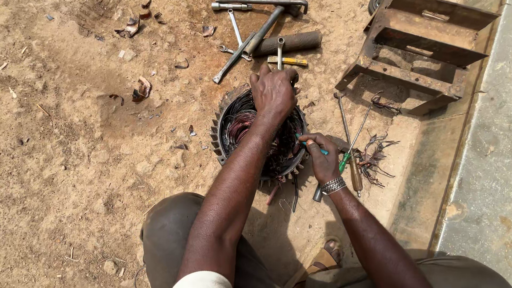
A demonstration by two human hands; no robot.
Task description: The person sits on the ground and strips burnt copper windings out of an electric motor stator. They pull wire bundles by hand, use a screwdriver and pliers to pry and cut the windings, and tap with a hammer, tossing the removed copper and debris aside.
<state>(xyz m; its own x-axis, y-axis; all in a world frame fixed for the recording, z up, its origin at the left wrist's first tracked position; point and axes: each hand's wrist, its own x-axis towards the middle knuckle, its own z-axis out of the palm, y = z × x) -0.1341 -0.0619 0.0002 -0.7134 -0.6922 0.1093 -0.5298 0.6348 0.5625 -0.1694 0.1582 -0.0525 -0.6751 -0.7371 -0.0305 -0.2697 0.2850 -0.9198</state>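
A round finned motor stator [223, 140], packed with dark copper windings, lies on the sandy ground in front of my knees. My left hand [274, 92] reaches across it and grips its far rim, fingers curled over the edge. My right hand [321, 158], with a metal bracelet at the wrist, is closed on a teal-handled tool [308, 144] whose tip goes into the windings at the near right rim. The tip itself is hidden among the wires.
Beyond the stator lie a hammer [250, 42], spanners [234, 26], a rusty cylinder [290, 42] and a yellow-handled tool [288, 61]. To the right are screwdrivers [353, 160], a tuft of pulled wire [373, 157] and a rusty metal frame [421, 53]. A concrete kerb [480, 186] runs along the right.
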